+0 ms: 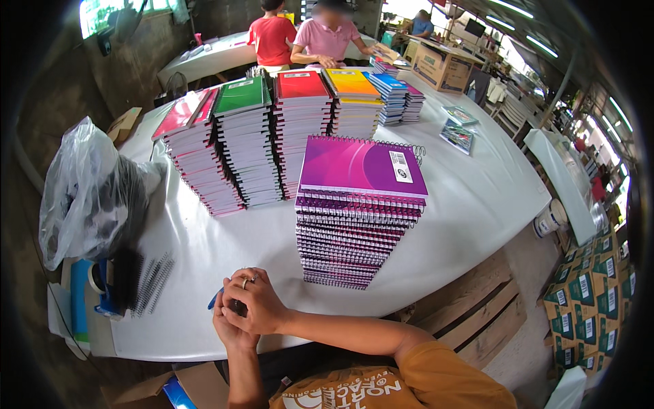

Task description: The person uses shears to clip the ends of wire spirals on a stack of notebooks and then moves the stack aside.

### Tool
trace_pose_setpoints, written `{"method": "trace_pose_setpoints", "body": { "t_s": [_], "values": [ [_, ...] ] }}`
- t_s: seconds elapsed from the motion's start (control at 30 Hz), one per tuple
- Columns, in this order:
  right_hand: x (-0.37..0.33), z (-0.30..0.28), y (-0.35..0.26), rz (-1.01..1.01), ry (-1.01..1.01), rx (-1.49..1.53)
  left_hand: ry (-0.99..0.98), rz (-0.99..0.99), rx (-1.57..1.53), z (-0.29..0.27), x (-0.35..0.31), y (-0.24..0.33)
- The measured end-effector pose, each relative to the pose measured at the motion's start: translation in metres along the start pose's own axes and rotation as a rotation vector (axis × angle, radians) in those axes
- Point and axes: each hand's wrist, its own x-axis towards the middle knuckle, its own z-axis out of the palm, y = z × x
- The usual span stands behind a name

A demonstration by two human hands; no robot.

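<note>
My left hand and right hand were folded together at the near side of the white-covered surface, fingers closed around a small dark object. My fingers covered most of it, so I could not tell its kind. A blue piece poked out just left of my fingers; whether it belonged to the dark object I could not tell.

Ahead and to the right of my hands, near but apart from them, stood a tall stack of purple spiral notebooks, barcode label showing on the top cover. Farther ahead, a row of stacks ran from left to right: pink notebooks, green notebooks, red notebooks and yellow-orange notebooks. Smaller blue notebooks were piled beyond, to the right.

Left of my hands lay black wire coils, with a clear plastic bag farther out past them.
</note>
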Motion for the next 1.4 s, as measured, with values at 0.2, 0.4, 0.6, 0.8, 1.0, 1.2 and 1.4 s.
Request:
{"method": "trace_pose_setpoints", "body": {
  "t_s": [0.2,0.4,0.6,0.8,1.0,1.2,1.4],
  "values": [
    [0.002,-0.013,-0.043,-0.083,-0.05,0.262,-0.197,0.011,-0.006,-0.011,0.0,0.008],
    [-0.026,-0.068,-0.166,-0.65,-0.469,1.191,0.005,0.712,0.114,0.1,0.003,0.09],
    [-0.035,-0.063,-0.185,-0.484,-0.544,1.391,-0.011,2.295,0.774,0.238,0.028,0.21],
    [-0.037,-0.065,-0.21,-0.32,-0.656,1.762,0.611,2.432,1.647,0.239,0.069,0.318],
    [-0.019,-0.109,-0.175,0.001,-1.215,1.625,-0.132,1.348,2.145,0.113,0.017,0.143],
    [-0.02,-0.133,-0.112,-0.031,-1.203,1.39,-0.053,0.668,2.749,-0.015,-0.019,0.04],
    [-0.013,-0.172,-0.103,-0.266,-0.441,0.231,-0.079,0.55,1.979,-0.022,0.003,0.033]
  ]
}}
